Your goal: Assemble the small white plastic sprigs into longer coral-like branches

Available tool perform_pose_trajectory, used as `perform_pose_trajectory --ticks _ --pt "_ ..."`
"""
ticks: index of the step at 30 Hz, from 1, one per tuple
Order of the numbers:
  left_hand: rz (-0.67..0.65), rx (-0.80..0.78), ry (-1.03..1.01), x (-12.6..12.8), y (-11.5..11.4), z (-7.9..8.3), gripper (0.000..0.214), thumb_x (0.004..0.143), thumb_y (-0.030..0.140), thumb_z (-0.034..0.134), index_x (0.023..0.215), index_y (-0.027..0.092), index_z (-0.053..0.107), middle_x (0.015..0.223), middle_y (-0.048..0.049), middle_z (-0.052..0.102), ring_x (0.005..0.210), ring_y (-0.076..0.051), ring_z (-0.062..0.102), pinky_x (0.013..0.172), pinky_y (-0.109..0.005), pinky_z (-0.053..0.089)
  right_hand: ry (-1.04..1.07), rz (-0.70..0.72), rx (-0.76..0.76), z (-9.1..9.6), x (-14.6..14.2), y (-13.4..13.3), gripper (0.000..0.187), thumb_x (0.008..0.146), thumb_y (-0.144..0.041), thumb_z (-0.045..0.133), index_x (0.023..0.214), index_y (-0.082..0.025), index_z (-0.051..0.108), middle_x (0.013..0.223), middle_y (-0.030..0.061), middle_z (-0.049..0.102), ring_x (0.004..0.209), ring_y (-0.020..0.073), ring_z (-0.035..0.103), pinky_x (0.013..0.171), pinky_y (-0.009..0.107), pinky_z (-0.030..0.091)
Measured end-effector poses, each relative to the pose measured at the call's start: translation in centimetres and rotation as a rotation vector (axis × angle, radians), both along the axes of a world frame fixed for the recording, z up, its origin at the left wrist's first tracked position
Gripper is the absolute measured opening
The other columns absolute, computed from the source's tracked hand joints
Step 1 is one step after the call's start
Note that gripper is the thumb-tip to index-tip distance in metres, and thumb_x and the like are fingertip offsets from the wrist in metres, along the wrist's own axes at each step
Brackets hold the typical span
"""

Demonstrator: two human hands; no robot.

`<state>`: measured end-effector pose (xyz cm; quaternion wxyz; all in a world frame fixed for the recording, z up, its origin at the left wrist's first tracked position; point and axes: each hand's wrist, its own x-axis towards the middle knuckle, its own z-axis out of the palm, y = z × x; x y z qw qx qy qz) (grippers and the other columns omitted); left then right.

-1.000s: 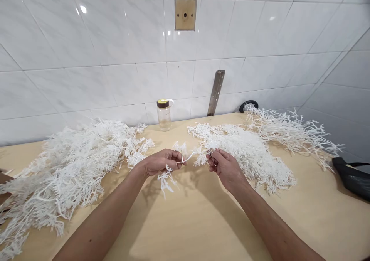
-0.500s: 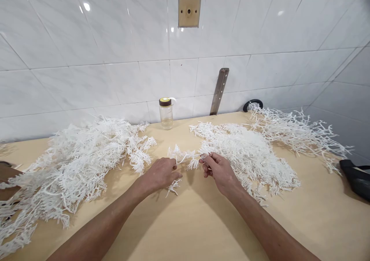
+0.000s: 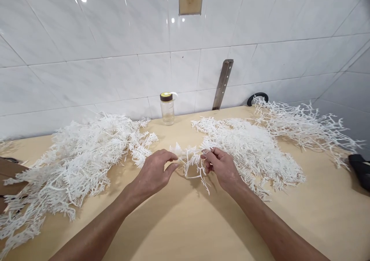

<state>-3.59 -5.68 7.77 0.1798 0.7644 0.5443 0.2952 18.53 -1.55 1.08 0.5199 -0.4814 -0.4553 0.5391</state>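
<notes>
A small white plastic branch sprig (image 3: 190, 161) hangs between both hands just above the light wooden table (image 3: 185, 222). My left hand (image 3: 153, 174) pinches its left end between thumb and fingers. My right hand (image 3: 221, 166) is closed on its right end, fingers curled. A large heap of similar white sprigs (image 3: 78, 160) lies to the left. Another heap (image 3: 248, 149) lies just right of my right hand.
A clear jar with a brown and yellow lid (image 3: 167, 107) stands against the tiled wall. A metal strip (image 3: 222, 84) leans beside it. Bare white branch frames (image 3: 303, 126) lie at far right, with a dark object (image 3: 360, 168) at the table's right edge.
The sprig has turned between my hands, and its loose tip now hangs toward the right hand instead of under the left. The camera has tilted down slightly.
</notes>
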Motion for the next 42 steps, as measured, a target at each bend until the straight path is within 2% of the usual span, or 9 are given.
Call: perform_pose_trajectory --ticks 5,8,11,14,19,23,28,33,42 --pt "-0.181 0.158 -0.05 3.2 -1.7 0.4 0.02 0.096 0.024 0.049 0.096 0.019 0.069 0.088 -0.0077 0.071 0.082 -0.019 0.063 0.078 -0.032 0.049 0.009 -0.029 -0.022 0.0 0.0 -0.1 0.028 0.078 -0.044 0.071 0.07 -0.018 0.064 0.054 -0.0017 0.057 0.044 0.0118 0.052 0.045 0.027 0.045" --pt "-0.376 0.089 0.045 5.4 -2.6 -1.0 0.021 0.095 0.02 0.047 0.095 0.019 0.068 0.091 -0.01 0.069 0.087 -0.022 0.062 0.079 -0.035 0.05 0.032 -0.026 -0.031 0.0 0.0 -0.1 0.03 0.077 -0.046 0.073 0.07 -0.018 0.064 0.054 -0.0013 0.059 0.045 0.0116 0.052 0.046 0.027 0.045" --pt "-0.412 0.057 0.132 6.6 -2.5 -2.8 0.021 0.093 0.018 0.046 0.089 0.017 0.066 0.092 -0.0118 0.067 0.09 -0.025 0.061 0.081 -0.037 0.048 0.033 -0.018 -0.037 0.0 0.0 0.0 0.029 0.078 -0.046 0.072 0.07 -0.018 0.065 0.051 -0.0023 0.056 0.045 0.0109 0.05 0.046 0.025 0.044" --pt "-0.419 0.008 0.134 6.8 -1.7 -3.9 0.024 0.094 0.019 0.045 0.081 0.019 0.065 0.077 -0.008 0.065 0.076 -0.022 0.06 0.071 -0.032 0.045 0.049 -0.01 -0.039 0.0 0.1 0.0 0.028 0.076 -0.044 0.073 0.069 -0.018 0.065 0.051 -0.0023 0.056 0.044 0.0104 0.048 0.045 0.025 0.042" --pt "-0.31 -0.116 0.051 5.9 -0.6 -4.0 0.02 0.089 0.02 0.049 0.081 0.023 0.067 0.061 -0.0002 0.059 0.054 -0.016 0.05 0.057 -0.027 0.033 0.085 0.003 -0.057 -0.3 -0.2 -0.1 0.024 0.073 -0.04 0.073 0.069 -0.018 0.065 0.05 -0.0035 0.054 0.043 0.0101 0.047 0.043 0.024 0.039" --pt "-0.202 -0.147 -0.015 5.6 -0.3 -3.5 0.021 0.085 0.021 0.054 0.067 0.022 0.064 0.052 0.0017 0.051 0.048 -0.014 0.042 0.054 -0.026 0.028 0.064 -0.004 -0.056 -0.5 -0.6 -0.2 0.022 0.075 -0.039 0.07 0.07 -0.018 0.065 0.05 -0.0039 0.055 0.043 0.01 0.048 0.043 0.023 0.039" --pt "0.028 -0.035 -0.305 6.2 -0.3 -2.3 0.018 0.088 0.025 0.054 0.075 0.02 0.066 0.074 -0.0037 0.065 0.068 -0.017 0.058 0.065 -0.027 0.043 0.039 -0.014 -0.056 -0.9 -0.9 -0.2 0.025 0.077 -0.043 0.07 0.073 -0.019 0.066 0.051 -0.0036 0.056 0.046 0.012 0.051 0.045 0.025 0.044" --pt "0.044 -0.002 -0.335 6.8 -0.2 -2.9 0.022 0.088 0.017 0.05 0.099 0.021 0.069 0.103 -0.0085 0.07 0.098 -0.023 0.063 0.088 -0.035 0.048 0.024 -0.018 -0.044 -1.2 -1.1 -0.2 0.029 0.076 -0.048 0.071 0.072 -0.021 0.063 0.05 -0.0036 0.056 0.046 0.0131 0.051 0.045 0.026 0.044" --pt "0.172 -0.097 -0.395 6.6 0.8 -4.4 0.022 0.089 0.026 0.053 0.105 0.019 0.067 0.1 -0.0098 0.068 0.094 -0.023 0.063 0.085 -0.036 0.05 0.071 0.048 -0.045 -0.5 -1.5 -0.6 0.034 0.075 -0.052 0.073 0.07 -0.02 0.061 0.053 -0.0032 0.058 0.044 0.0115 0.048 0.043 0.024 0.041"
